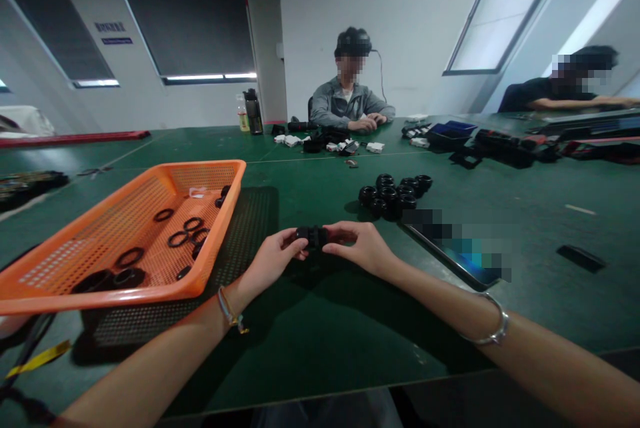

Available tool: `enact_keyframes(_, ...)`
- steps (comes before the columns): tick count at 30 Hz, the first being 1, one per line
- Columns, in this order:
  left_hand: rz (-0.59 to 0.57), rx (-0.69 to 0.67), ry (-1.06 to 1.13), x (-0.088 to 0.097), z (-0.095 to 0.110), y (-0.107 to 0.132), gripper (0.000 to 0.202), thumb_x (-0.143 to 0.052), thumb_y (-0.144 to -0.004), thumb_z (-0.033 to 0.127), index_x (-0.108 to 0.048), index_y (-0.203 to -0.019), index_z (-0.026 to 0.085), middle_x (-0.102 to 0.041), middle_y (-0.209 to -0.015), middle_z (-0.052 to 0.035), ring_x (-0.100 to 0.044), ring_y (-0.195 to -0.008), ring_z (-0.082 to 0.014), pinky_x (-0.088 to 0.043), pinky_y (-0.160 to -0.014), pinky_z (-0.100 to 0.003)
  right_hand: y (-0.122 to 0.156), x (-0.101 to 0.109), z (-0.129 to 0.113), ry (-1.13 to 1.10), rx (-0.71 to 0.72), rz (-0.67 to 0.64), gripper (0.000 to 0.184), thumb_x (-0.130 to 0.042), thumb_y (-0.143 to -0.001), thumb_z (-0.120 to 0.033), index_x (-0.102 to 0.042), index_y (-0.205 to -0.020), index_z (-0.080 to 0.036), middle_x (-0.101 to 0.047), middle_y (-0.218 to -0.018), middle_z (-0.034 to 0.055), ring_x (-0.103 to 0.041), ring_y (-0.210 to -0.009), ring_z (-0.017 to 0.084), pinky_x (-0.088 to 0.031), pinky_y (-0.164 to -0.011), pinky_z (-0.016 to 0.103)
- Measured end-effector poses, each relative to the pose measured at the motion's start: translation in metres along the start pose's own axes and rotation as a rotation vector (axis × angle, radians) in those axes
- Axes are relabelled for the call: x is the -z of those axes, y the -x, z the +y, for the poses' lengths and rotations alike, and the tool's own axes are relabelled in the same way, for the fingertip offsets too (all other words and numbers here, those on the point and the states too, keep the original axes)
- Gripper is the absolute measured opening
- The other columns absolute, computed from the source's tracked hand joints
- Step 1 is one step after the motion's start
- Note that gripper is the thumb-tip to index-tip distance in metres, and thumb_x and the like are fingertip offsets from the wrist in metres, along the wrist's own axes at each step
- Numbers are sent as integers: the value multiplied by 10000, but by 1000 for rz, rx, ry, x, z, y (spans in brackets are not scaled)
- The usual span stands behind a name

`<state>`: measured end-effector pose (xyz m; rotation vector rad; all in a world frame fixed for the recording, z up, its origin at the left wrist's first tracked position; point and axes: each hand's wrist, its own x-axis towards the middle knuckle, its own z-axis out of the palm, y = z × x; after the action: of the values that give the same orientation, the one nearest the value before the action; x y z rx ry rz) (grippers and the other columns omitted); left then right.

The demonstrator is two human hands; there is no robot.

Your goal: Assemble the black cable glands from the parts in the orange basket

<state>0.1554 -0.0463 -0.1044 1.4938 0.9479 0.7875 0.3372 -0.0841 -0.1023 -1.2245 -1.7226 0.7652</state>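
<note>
Between my two hands, just above the green table (360,341), is a black ribbed cylindrical part (314,237). My left hand (274,256) pinches its left end between thumb and fingers. At its right end, the thumb and fingertips of my right hand (364,248) close on it too. The part is small and dark, so its exact kind does not show. Beyond my right hand sits a cluster of round, glossy black parts (388,196), each with an opening. To the left stands an orange plastic basket (231,208) holding several black rings (193,224) and thicker black pieces (129,277).
A phone (450,251) lies right of my right hand, with a black bar (580,258) farther right. Across the table a person (345,98) sits behind white and black parts (345,145). Another person (560,91) is at far right. A dark bottle (253,112) stands at the back.
</note>
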Motion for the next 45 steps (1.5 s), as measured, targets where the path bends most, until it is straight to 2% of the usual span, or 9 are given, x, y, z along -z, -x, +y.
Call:
enact_keyframes(6, 10, 17, 29, -2, 2, -1, 146, -570, -688, 213, -579, -796, 115, -569, -575, 34, -525, -522, -88, -428, -566, -211, -1, 1, 1, 69, 27, 28, 284, -664, -653, -176, -660, -934, -139, -691, -898, 77, -661, -777, 180, -542, -767, 341)
enact_keyframes(10, 7, 12, 37, -1, 0, -2, 186, -584, -679, 233, -580, -821, 112, -573, -587, 32, -529, -531, -88, -428, -564, -211, 0, 0, -1, 70, 20, 56, 405, -675, -634, -151, -619, -1036, -165, -694, -850, 47, -660, -778, 171, -545, -762, 335)
enact_keyframes(15, -12, -11, 9, 1, -1, 0, 199, -591, -684, 252, -591, -826, 112, -581, -597, 27, -529, -535, -88, -429, -570, -212, 1, 0, -3, 72, 44, 22, 317, -674, -651, -176, -656, -967, -157, -705, -852, 57, -666, -754, 179, -547, -748, 333)
enact_keyframes(24, -28, -28, 10, 2, -5, -2, 276, -611, -668, 270, -607, -890, 107, -607, -691, 1, -554, -597, -109, -438, -594, -230, 1, 0, -3, 116, -4, 13, 282, -664, -675, -216, -678, -943, -130, -718, -797, 69, -661, -711, 201, -539, -683, 336)
enact_keyframes(29, -26, -32, -9, 3, -7, -3, 231, -601, -684, 263, -607, -857, 110, -593, -637, 14, -546, -571, -104, -433, -585, -224, 1, -1, -3, 79, -36, -2, 263, -643, -695, -239, -680, -930, -126, -715, -783, 69, -654, -670, 193, -534, -645, 321)
enact_keyframes(35, -8, 3, 41, -1, -2, -2, 163, -576, -704, 254, -582, -786, 112, -569, -590, 26, -529, -540, -92, -439, -577, -218, 1, 2, -5, 100, 38, -43, 331, -639, -698, -225, -646, -1018, -140, -693, -878, 79, -647, -738, 186, -536, -700, 327)
enact_keyframes(39, 6, 7, 28, -2, -1, -1, 177, -591, -697, 240, -591, -821, 114, -571, -596, 30, -533, -542, -90, -446, -583, -218, 1, 2, -2, 153, 99, -22, 293, -623, -703, -182, -655, -993, -154, -663, -891, 71, -637, -765, 174, -538, -723, 323)
enact_keyframes(45, 13, -13, 1, -1, -5, -2, 247, -615, -685, 254, -606, -888, 113, -604, -648, 11, -559, -570, -103, -460, -588, -230, 0, -1, 2, 84, 62, 44, 413, -660, -641, -131, -601, -1047, -176, -668, -862, 39, -644, -783, 168, -541, -748, 325)
